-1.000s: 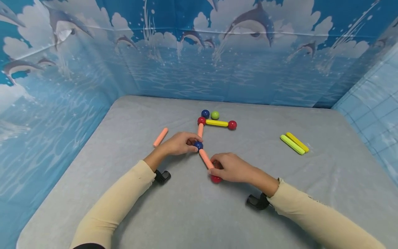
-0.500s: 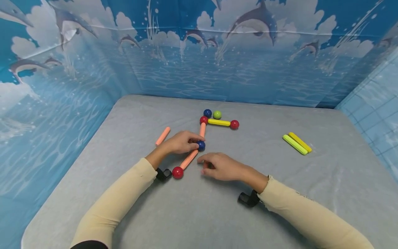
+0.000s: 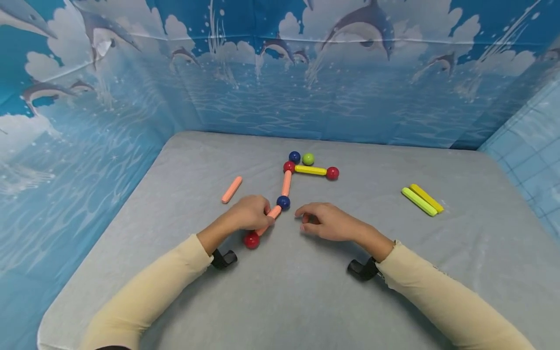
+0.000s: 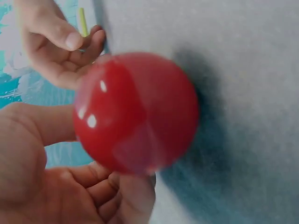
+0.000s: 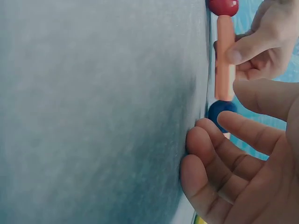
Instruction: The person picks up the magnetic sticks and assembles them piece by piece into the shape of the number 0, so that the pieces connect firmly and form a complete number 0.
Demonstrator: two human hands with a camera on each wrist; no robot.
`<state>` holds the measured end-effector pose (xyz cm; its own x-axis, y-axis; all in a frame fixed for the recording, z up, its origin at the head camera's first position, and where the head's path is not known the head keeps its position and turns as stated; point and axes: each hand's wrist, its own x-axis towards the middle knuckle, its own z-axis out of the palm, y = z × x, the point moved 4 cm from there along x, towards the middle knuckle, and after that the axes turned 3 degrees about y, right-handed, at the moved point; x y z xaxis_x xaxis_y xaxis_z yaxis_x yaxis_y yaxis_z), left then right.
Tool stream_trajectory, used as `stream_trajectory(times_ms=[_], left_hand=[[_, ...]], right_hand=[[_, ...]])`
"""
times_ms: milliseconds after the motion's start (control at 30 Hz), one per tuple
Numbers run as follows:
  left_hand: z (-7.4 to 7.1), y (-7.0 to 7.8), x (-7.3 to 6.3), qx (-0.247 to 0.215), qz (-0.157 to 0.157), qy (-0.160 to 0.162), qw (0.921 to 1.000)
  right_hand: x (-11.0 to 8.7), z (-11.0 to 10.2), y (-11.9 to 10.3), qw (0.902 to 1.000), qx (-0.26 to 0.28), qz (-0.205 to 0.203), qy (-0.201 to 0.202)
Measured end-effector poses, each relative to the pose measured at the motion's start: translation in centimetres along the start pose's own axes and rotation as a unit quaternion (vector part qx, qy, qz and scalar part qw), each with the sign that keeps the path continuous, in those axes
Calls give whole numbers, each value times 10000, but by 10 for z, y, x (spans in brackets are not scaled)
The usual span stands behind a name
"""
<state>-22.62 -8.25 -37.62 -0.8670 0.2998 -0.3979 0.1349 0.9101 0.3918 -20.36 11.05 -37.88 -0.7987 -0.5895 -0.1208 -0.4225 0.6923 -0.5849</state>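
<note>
My left hand (image 3: 251, 214) pinches an orange stick (image 3: 273, 212) with thumb and fingers, as the right wrist view also shows. One end of that stick meets a blue ball (image 3: 283, 202); the other carries a red ball (image 3: 251, 240), large in the left wrist view. Beyond the blue ball, a second orange stick (image 3: 286, 183) runs to another red ball (image 3: 289, 166). From there a yellow stick (image 3: 310, 170) leads to a third red ball (image 3: 332, 173). My right hand (image 3: 330, 221) hovers right of the blue ball, fingers loosely curved around nothing.
A blue ball (image 3: 294, 157) and a green ball (image 3: 308, 159) sit behind the far red ball. One loose orange stick (image 3: 232, 189) lies at left. To the right, a lime stick (image 3: 419, 201) and a yellow stick (image 3: 427, 198) lie together on the grey table (image 3: 358, 311).
The near orange stick with its red ball has swung leftward about the blue ball. My right hand has let go of it; my left hand has moved from the blue ball onto that stick.
</note>
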Motion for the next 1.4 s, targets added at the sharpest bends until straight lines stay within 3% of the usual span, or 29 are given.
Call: stream_trajectory(times_ms=[133,267,500,667,867,1033,1233,1400], left_hand=[[2,-3,-1,-475,-227,-18,9986],[5,-4,-1,-884,-133,-154,9959],[8,-3,-1,-1084,7,-86,9941],[11,3,1,-1259,-6,23,9920],[16,7,2,-1753,-159,79,9844],[17,6,2,-1846,-145,44,9827],[15,0,-3,-1540,164,-81,9879],[12,-11,-12,-920,1024,189,9903]], right_hand=[[0,1,1,10000,-11,7,-33],[4,0,-1,9998,-109,-79,116],[27,-3,-5,9966,-222,-543,584],[32,0,-3,9977,-46,-422,528],[30,0,-2,9977,185,-309,567],[26,-1,1,9983,281,-183,476],[13,-11,14,9986,289,138,427],[0,-26,31,9978,141,342,552]])
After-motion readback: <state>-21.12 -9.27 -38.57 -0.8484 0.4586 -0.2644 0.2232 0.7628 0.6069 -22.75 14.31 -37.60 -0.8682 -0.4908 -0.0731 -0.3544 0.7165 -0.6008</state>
